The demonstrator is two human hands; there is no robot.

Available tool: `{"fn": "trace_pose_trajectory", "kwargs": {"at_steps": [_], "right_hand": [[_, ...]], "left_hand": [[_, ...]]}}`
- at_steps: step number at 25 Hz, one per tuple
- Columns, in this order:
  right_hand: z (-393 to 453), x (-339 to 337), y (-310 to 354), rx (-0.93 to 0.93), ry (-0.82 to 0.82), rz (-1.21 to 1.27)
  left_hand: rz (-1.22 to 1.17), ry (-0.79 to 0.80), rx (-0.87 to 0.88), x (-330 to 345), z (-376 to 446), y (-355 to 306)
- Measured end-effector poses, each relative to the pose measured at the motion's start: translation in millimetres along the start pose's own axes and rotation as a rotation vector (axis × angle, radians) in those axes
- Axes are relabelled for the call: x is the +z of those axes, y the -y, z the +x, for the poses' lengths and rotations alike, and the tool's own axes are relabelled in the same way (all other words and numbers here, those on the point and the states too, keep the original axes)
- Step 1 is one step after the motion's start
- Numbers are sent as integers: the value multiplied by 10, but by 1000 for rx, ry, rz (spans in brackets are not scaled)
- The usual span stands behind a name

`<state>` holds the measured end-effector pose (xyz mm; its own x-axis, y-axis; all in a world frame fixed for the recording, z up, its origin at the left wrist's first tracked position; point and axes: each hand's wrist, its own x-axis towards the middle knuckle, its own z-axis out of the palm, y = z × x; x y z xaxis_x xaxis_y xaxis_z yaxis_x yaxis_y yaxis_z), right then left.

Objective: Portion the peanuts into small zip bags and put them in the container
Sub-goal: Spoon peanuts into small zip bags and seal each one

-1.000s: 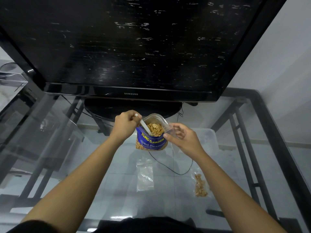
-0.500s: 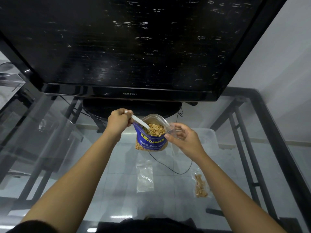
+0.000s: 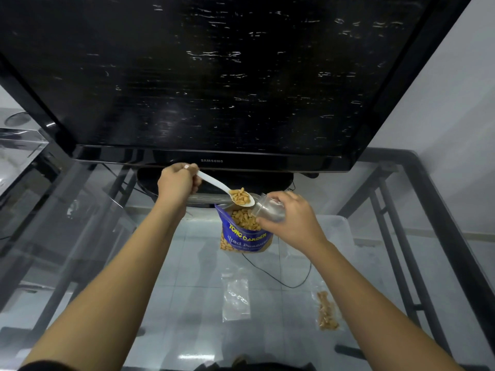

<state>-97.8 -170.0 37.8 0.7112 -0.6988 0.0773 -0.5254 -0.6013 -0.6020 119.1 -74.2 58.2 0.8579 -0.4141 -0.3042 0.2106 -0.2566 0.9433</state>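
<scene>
White plastic, the spoon [image 3: 219, 186] has come up out of the peanut bag [image 3: 245, 231] since the earlier pictures, where its bowl was sunk among the nuts; now it hangs just above the bag's mouth, heaped with glossy tan peanuts [image 3: 240, 196]. The left hand [image 3: 176, 183] has risen with it and grips the handle's end in a closed fist, knuckles up, forearm reaching forward from the lower left. The right hand [image 3: 289, 219], which a moment ago held its palm turned up beside the bag, is now turned palm down, fingers curled round a small clear zip bag [image 3: 267, 208] whose open mouth faces the spoon's tip, nearly touching it.

Blue foil with yellow lettering, the peanut bag stands upright on the glass table [image 3: 160, 263], its top open and full of nuts. Nearer the person lie two more little bags, flat and crinkled: an empty clear one [image 3: 236, 295] in the middle, and to its right a filled one [image 3: 327, 311] showing a lumpy strip of peanuts. A frosted, boxy plastic container [image 3: 334, 228] sits behind the right hand. Black metal frames the table [image 3: 428, 199], and a thin black cable [image 3: 281, 281] curves under the glass. A big glossy black television [image 3: 214, 76] fills the upper view.
</scene>
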Motion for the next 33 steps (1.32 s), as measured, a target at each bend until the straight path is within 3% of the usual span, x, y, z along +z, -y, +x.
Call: {"fn": "trace_pose_trajectory", "kwargs": {"at_steps": [4, 8, 10, 12, 15, 21, 25, 33], "right_hand": [[-35, 112, 84, -4, -75, 99], [-55, 191, 194, 41, -211, 311], [-59, 212, 226, 59, -251, 357], [-72, 213, 222, 87, -254, 380], [-101, 178, 144, 131, -244, 398], [-158, 114, 43, 228, -184, 417], [-195, 94, 11, 271, -105, 460], [-234, 43, -38, 287, -40, 589]], "left_hand": [[129, 78, 114, 98, -191, -162], [340, 229, 494, 193, -544, -393], [419, 195, 722, 155, -662, -527], [395, 93, 811, 73, -640, -598], [276, -38, 690, -50, -408, -494], [607, 280, 638, 185, -455, 300], [345, 99, 180, 278, -393, 350], [125, 70, -66, 265, -354, 376]]}}
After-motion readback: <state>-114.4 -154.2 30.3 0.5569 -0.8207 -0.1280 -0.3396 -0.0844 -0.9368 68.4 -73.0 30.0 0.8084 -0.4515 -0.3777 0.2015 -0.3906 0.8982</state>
